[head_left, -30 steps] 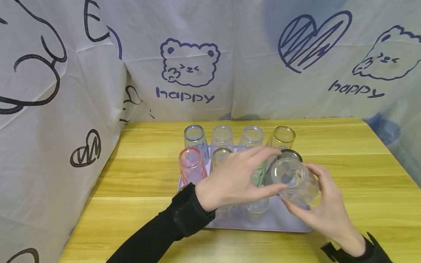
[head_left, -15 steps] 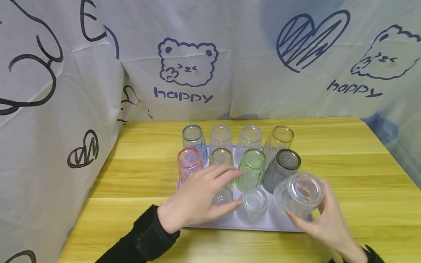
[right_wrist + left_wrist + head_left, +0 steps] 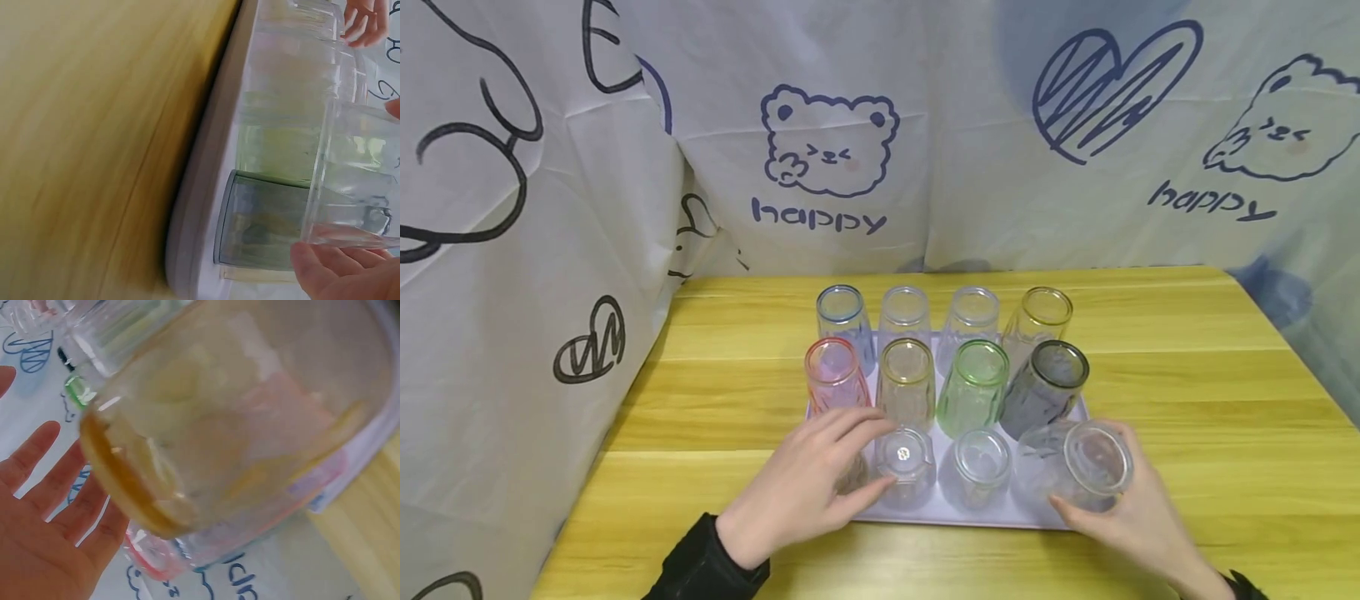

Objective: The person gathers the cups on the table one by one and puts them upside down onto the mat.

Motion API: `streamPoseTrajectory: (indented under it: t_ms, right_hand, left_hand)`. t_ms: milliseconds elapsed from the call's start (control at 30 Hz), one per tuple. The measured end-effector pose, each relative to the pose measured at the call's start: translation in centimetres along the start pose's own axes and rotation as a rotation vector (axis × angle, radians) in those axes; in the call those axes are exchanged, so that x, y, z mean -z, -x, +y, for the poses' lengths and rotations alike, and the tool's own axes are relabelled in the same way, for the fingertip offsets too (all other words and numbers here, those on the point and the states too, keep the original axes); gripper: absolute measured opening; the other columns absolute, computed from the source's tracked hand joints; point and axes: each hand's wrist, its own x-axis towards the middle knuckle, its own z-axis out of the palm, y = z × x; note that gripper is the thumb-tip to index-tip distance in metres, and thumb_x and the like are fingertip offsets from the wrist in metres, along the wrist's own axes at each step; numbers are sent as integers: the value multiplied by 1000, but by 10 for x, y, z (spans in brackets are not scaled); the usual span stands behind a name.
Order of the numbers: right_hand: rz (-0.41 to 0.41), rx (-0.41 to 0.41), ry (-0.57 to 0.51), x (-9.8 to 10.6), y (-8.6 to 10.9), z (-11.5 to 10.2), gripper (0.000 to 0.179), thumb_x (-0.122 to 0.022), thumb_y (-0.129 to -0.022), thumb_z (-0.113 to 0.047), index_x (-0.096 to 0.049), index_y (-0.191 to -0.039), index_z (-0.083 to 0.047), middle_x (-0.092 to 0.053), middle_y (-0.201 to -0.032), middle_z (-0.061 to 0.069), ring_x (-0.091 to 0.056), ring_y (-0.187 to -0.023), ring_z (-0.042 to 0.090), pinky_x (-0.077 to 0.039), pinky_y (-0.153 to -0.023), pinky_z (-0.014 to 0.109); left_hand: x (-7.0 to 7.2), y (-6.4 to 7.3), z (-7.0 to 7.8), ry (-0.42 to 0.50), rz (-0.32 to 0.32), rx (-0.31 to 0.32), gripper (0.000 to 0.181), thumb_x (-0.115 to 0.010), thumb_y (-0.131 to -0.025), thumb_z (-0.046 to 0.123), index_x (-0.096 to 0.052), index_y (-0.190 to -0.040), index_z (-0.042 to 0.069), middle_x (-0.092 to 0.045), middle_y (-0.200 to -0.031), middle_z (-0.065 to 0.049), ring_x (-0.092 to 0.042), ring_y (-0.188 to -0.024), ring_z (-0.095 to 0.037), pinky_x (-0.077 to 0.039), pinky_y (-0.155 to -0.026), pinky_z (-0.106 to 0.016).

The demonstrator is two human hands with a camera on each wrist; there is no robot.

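My right hand [image 3: 1138,500] grips a clear glass [image 3: 1063,467] by its side, thumb at the front, over the front right corner of the lilac tray [image 3: 973,515]. This glass is tilted, its round base turned toward me. In the right wrist view its rim [image 3: 315,181] is held apart from the tray. With fingers spread and slightly curved, my left hand [image 3: 808,487] hovers at the tray's front left. It partly hides an amber-based glass [image 3: 231,419] there. Beside that stand two clear upturned glasses, one left [image 3: 904,467] and one right [image 3: 979,467].
Upturned glasses fill the two rows behind: red [image 3: 837,375], amber-rimmed [image 3: 906,383], green [image 3: 973,387] and grey [image 3: 1045,387] in the middle, blue [image 3: 844,325] and others at the back. A wooden table [image 3: 1210,417] lies beneath; a printed cloth [image 3: 970,167] hangs behind.
My left hand has moved left, away from the held glass, to the tray's front left. My right hand has lowered the clear glass somewhat and tipped it more sideways.
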Motion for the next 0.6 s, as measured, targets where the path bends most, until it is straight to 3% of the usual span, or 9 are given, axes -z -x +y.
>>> streamPoseTrajectory:
  t_ms: [67, 300, 600]
  right_hand:
    - [-10, -2, 20, -1, 0, 1, 88, -96, -56, -5, -49, -131, -1, -60, -112, -21, -57, -100, -10, -44, -88, 3]
    - [-18, -3, 116, -7, -1, 7, 87, -99, -56, -16, -51, -127, -4, -67, -110, 3, -55, -100, -10, -40, -86, 1]
    - [-19, 3, 224, -10, -2, 12, 85, -100, -53, -25, -54, -122, -5, -70, -103, 6, -60, -92, 0, -45, -79, 9]
  left_hand:
    - [-3, 5, -3, -5, 8, 4, 49, -72, -89, 47, -64, -129, 19, -66, -130, 2, -62, -121, -15, -55, -101, -37]
    - [-12, 15, -10, -13, 40, 14, 46, -74, -88, 43, -65, -125, 18, -66, -126, 2, -62, -117, -14, -55, -100, -36]
    - [-14, 22, -16, -25, 38, 60, 48, -78, -84, 36, -65, -126, 17, -65, -128, 0, -61, -119, -17, -53, -104, -40]
